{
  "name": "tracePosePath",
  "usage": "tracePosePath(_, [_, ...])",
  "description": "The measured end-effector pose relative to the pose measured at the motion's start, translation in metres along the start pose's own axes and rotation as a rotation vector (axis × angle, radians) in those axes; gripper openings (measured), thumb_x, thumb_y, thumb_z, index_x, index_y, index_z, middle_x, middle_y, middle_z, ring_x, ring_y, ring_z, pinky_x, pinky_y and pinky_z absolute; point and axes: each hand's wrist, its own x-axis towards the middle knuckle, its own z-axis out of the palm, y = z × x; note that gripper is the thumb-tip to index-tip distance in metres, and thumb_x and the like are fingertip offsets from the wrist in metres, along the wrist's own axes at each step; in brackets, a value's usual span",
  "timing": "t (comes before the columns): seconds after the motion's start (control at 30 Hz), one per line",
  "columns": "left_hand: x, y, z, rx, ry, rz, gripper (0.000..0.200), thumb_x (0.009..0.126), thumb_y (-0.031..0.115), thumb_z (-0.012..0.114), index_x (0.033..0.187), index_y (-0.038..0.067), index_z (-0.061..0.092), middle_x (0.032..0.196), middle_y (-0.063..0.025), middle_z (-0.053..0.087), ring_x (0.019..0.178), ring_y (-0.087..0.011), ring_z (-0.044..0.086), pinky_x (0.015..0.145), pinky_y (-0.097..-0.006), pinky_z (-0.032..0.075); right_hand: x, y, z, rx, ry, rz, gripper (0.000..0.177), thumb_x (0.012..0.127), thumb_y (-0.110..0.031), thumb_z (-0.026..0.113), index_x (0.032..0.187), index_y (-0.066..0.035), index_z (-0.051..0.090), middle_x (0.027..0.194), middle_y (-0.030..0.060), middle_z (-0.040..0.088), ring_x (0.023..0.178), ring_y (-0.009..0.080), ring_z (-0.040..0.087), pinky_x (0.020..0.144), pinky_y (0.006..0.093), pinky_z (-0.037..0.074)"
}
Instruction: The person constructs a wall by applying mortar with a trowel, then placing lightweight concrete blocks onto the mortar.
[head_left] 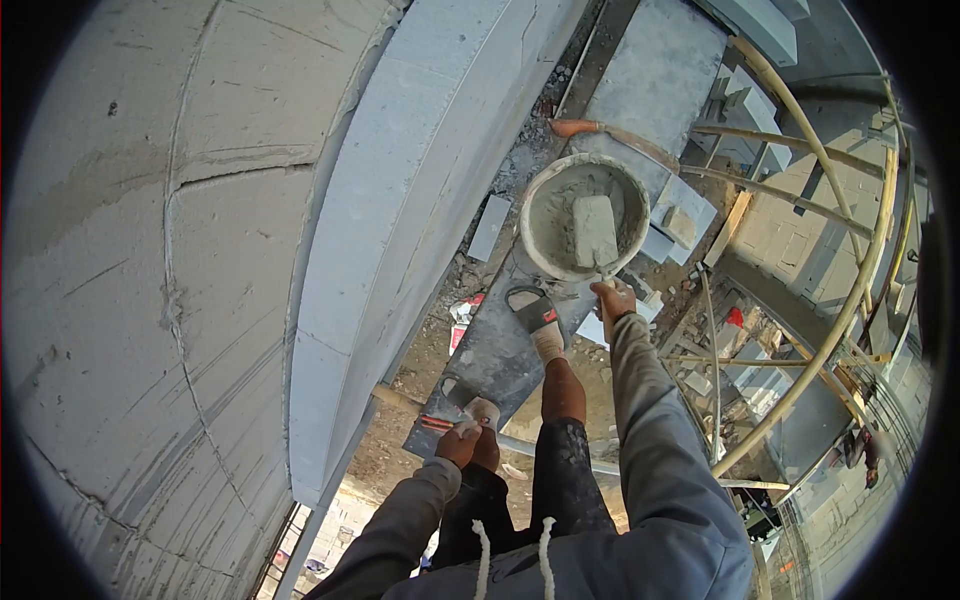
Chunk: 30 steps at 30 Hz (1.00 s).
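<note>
My right hand (613, 298) is closed around the handle of a trowel. The trowel's rectangular blade (595, 230), coated in grey mortar, lies inside a round bucket (532, 232) over wet mortar (560, 215). The bucket stands on a grey plank platform (500, 345) in front of my sandalled feet. My left hand (458, 443) is closed low beside my left leg, above the foot. Whatever its fingers hold, if anything, is hidden.
A long wall of pale blocks (400, 200) rises along the left. Beyond the bucket lies a saw with an orange handle (576, 127). Curved scaffold poles (835, 340) border the right side, with a drop to rubble below. Cut blocks (680, 226) sit beside the bucket.
</note>
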Motion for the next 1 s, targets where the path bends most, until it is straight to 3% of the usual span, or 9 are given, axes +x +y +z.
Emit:
tracePosePath(0.2, [-0.019,0.054,-0.031,0.026,0.164,0.082,0.042,0.086,0.039,0.058,0.112,0.006,0.062,0.106,-0.0178,0.065,0.104,-0.0326,0.061,0.087,-0.0368,0.047,-0.066,-0.039,-0.035,0.016,-0.067,-0.145,0.018,0.075,-0.015,0.067,0.084,-0.002,0.058,0.055,0.0047,0.051,0.04,0.0158,0.046,0.038,0.0312,0.036])
tracePosePath(0.33, [-0.055,0.093,-0.039,-0.223,0.226,0.086,0.04,0.086,0.035,0.059,0.112,0.005,0.062,0.102,-0.0189,0.066,0.096,-0.0334,0.063,0.085,-0.0363,0.048,-0.13,-0.072,-0.067,-0.17,-0.074,-0.209,0.019,0.075,-0.016,0.068,0.083,-0.003,0.058,0.056,0.0036,0.052,0.043,0.014,0.048,0.041,0.0295,0.038])
tracePosePath(0.43, [-0.041,0.059,-0.027,-0.155,0.346,0.306,0.041,0.087,0.035,0.059,0.112,0.003,0.062,0.099,-0.0176,0.066,0.094,-0.0315,0.063,0.084,-0.0352,0.048,-0.15,-0.085,-0.086,-0.252,-0.034,-0.24,0.018,0.075,-0.016,0.068,0.083,-0.004,0.058,0.057,0.0025,0.052,0.045,0.0129,0.049,0.042,0.0297,0.038])
tracePosePath(0.53, [-0.046,0.044,-0.017,-0.336,0.29,0.28,0.042,0.087,0.036,0.059,0.112,0.003,0.062,0.101,-0.0177,0.066,0.098,-0.0307,0.063,0.085,-0.035,0.047,-0.173,-0.096,-0.086,-0.271,-0.107,-0.304,0.016,0.076,-0.016,0.067,0.082,-0.004,0.058,0.062,0.0036,0.054,0.048,0.0127,0.05,0.044,0.0296,0.039])
tracePosePath(0.73, [-0.015,0.001,0.009,-0.156,0.234,0.175,0.041,0.087,0.037,0.057,0.113,0.006,0.062,0.104,-0.0181,0.066,0.1,-0.0311,0.063,0.085,-0.0364,0.048,-0.062,-0.04,-0.045,-0.19,-0.081,-0.204,0.018,0.076,-0.02,0.066,0.08,-0.005,0.056,0.06,0.0044,0.053,0.044,0.0164,0.049,0.041,0.0311,0.04])
tracePosePath(0.8, [0.002,-0.038,0.025,-0.087,0.18,0.116,0.041,0.088,0.031,0.059,0.115,0.0,0.059,0.093,-0.0114,0.066,0.09,-0.0165,0.062,0.078,-0.031,0.048,-0.013,-0.015,-0.026,-0.21,-0.073,-0.129,0.02,0.077,-0.023,0.065,0.08,-0.006,0.056,0.061,0.0054,0.053,0.043,0.0184,0.048,0.04,0.0326,0.04])
tracePosePath(0.87, [0.004,-0.057,0.033,-0.089,0.159,0.036,0.04,0.088,0.03,0.059,0.114,0.0,0.06,0.093,-0.0108,0.066,0.087,-0.0165,0.062,0.076,-0.0312,0.048,0.017,-0.001,-0.008,-0.092,-0.061,0.137,0.02,0.078,-0.023,0.064,0.076,-0.006,0.054,0.059,0.0061,0.052,0.04,0.0193,0.047,0.038,0.0335,0.039])
tracePosePath(0.93, [0.01,-0.069,0.026,-0.092,0.15,-0.031,0.039,0.088,0.029,0.059,0.113,0.0,0.06,0.092,-0.0101,0.066,0.085,-0.0166,0.061,0.075,-0.0314,0.048,0.018,0.005,0.004,-0.047,-0.087,0.1,0.021,0.078,-0.023,0.063,0.075,-0.006,0.053,0.059,0.0061,0.052,0.04,0.0198,0.047,0.038,0.0337,0.038])
tracePosePath(1.0, [0.003,-0.075,0.022,-0.156,0.152,-0.058,0.044,0.086,0.039,0.057,0.113,0.004,0.061,0.105,-0.0196,0.065,0.102,-0.0341,0.061,0.086,-0.0384,0.047,0.004,0.003,0.004,0.026,-0.15,0.076,0.022,0.077,-0.026,0.064,0.076,-0.006,0.054,0.057,0.0048,0.05,0.042,0.0196,0.048,0.04,0.0339,0.039])
